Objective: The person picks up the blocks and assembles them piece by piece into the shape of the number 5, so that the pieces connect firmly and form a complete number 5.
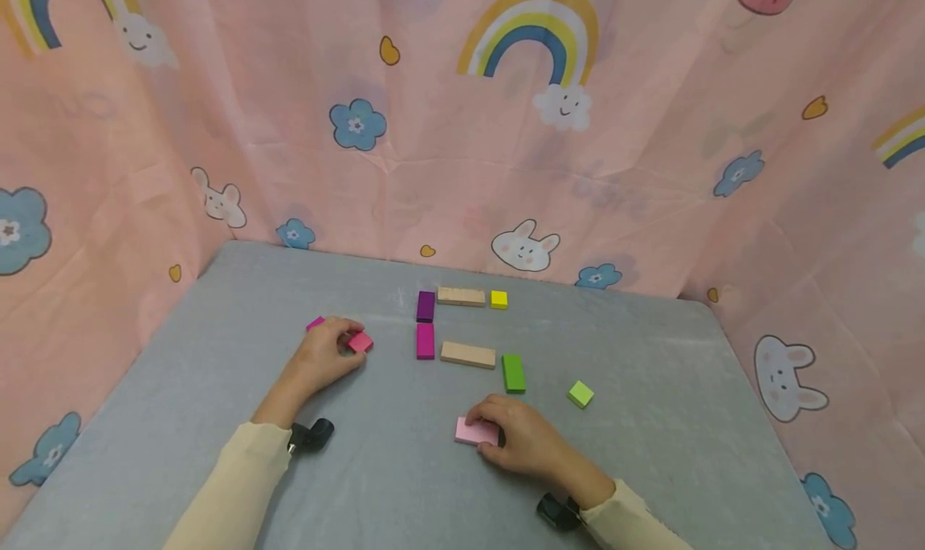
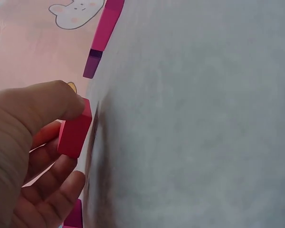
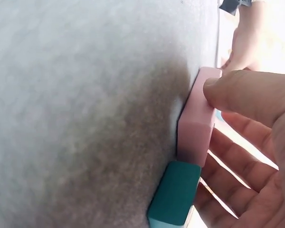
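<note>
My left hand (image 1: 323,355) pinches a small pinkish-red block (image 1: 360,342) between thumb and fingers; the left wrist view shows the red block (image 2: 75,135) up close. Just behind that hand, a magenta block (image 1: 315,323) is mostly covered. My right hand (image 1: 531,439) grips a light pink block (image 1: 471,431) nearer the front, thumb on one long side and fingers on the other. In the right wrist view a teal block (image 3: 175,192) sits by the end of the light pink block (image 3: 196,123), under the palm; the head view hides it.
Between the hands and beyond stand a purple block (image 1: 425,307), a magenta block (image 1: 425,341), two wooden planks (image 1: 461,296) (image 1: 468,355) and a yellow cube (image 1: 499,299). A green block (image 1: 514,373) and a lime cube (image 1: 580,394) lie right. A pink curtain (image 1: 433,189) backs the grey table (image 1: 390,470).
</note>
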Motion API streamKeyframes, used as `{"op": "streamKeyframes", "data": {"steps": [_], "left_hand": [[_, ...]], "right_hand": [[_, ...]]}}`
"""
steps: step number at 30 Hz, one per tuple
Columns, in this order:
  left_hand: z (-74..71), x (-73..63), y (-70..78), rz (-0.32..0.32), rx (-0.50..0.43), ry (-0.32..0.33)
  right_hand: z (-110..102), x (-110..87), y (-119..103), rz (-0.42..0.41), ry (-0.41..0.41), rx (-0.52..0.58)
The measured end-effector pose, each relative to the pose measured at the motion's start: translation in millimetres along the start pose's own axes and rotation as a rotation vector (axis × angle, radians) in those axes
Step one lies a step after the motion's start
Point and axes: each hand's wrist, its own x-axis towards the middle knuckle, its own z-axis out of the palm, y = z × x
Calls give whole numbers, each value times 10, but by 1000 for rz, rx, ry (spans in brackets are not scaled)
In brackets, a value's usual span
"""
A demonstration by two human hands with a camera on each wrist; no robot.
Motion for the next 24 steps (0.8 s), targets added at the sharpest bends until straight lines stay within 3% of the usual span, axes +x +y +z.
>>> {"op": "streamKeyframes", "data": {"steps": [11, 18, 24], "left_hand": [[47, -145, 143, 41, -7, -29], [80, -218, 285, 123, 8, -62], [152, -283, 411, 165, 9, -113]], "right_hand": [[-56, -15, 15, 39, 68, 4], [-137, -33, 36, 108, 101, 28], [-219, -56, 93, 112, 177, -2]]}}
